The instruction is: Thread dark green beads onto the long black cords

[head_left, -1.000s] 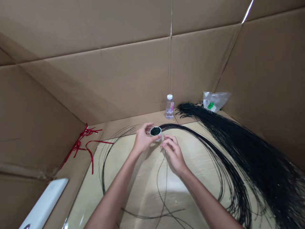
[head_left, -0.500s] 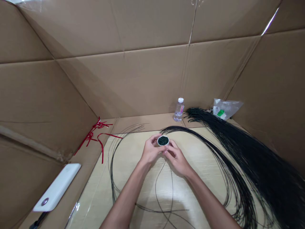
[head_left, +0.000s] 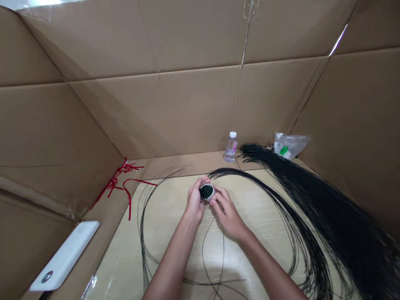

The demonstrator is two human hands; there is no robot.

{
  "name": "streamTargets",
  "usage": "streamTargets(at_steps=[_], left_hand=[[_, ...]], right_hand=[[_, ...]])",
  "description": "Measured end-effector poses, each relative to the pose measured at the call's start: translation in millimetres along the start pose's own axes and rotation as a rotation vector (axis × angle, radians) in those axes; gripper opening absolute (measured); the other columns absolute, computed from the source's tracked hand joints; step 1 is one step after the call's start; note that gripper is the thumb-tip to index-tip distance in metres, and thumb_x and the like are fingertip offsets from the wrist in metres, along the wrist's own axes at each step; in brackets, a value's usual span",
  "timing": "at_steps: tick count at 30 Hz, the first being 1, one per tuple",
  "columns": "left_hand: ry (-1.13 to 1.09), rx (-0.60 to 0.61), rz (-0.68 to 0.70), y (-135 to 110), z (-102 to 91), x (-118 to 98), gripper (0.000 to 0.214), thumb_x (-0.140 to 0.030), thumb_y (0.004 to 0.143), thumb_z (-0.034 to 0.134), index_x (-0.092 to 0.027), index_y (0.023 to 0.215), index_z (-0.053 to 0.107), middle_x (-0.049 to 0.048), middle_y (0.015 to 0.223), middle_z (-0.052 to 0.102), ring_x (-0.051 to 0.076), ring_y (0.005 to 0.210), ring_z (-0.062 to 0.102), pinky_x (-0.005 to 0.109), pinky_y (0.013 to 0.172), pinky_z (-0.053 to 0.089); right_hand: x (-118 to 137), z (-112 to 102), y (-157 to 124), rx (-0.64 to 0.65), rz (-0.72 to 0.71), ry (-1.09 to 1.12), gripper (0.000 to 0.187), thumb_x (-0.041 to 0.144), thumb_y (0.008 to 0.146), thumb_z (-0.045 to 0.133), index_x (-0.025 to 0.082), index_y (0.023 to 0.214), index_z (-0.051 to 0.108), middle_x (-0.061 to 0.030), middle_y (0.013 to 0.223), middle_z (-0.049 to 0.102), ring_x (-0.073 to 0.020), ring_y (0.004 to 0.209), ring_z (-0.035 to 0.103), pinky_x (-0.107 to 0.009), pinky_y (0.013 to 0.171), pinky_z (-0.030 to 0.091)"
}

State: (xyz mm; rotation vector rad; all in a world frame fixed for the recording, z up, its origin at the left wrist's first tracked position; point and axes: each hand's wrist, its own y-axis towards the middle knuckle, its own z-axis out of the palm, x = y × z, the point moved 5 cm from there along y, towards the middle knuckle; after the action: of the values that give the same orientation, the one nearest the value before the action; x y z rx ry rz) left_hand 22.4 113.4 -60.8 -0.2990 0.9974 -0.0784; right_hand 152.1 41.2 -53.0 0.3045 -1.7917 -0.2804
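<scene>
The left hand (head_left: 195, 200) is curled closed around one small white cup (head_left: 212, 193). The right hand (head_left: 226, 212) is half open, its fingertips (head_left: 213, 202) against the cup's lower side; whether it grips cannot be told. The cup, held between both hands, is filled to the rim with dark green granules (head_left: 206, 191).

Thin black strands (head_left: 281, 200) loop around the hands on one pale board (head_left: 175, 221). Beyond stand one partly filled clear water bottle (head_left: 231, 149) and one clear plastic bag (head_left: 289, 146), with one red ribbon (head_left: 114, 181) and one white slab (head_left: 64, 256) at left.
</scene>
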Motion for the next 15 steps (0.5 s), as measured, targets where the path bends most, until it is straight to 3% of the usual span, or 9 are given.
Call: streamTargets(at_steps=[4,8,15], left_hand=[[-0.038,-0.128,0.013,5,-2.0,9,0.020,-0.034,0.093,0.073,-0.016,0.090,0.080,0.0106,0.094,0.083,0.019,0.083,0.077,0.029,0.080,0.059],[-0.076,-0.178,-0.012,11,-0.6,13,0.015,-0.028,0.094,0.067,-0.017,0.088,0.077,0.0107,0.093,0.082,0.020,0.081,0.077,0.032,0.082,0.062],[-0.138,-0.205,-0.070,17,1.3,13,0.027,-0.019,0.099,0.052,-0.017,0.087,0.076,0.0131,0.095,0.081,0.020,0.086,0.077,0.031,0.087,0.062]], right_hand=[[2,4,-2,0.004,-0.029,-0.049,0.028,0.035,0.111,0.049,0.030,0.117,0.076,-0.0090,0.153,0.060,-0.0317,0.144,0.051,-0.054,0.124,0.042],[0,8,-4,-0.026,-0.023,-0.094,0.033,0.034,0.111,0.049,0.033,0.132,0.074,-0.0090,0.155,0.058,-0.0321,0.144,0.050,-0.053,0.124,0.042],[-2,11,-3,-0.064,-0.007,-0.083,0.026,0.033,0.110,0.052,0.029,0.106,0.078,-0.0099,0.153,0.057,-0.0337,0.143,0.049,-0.056,0.124,0.041]])
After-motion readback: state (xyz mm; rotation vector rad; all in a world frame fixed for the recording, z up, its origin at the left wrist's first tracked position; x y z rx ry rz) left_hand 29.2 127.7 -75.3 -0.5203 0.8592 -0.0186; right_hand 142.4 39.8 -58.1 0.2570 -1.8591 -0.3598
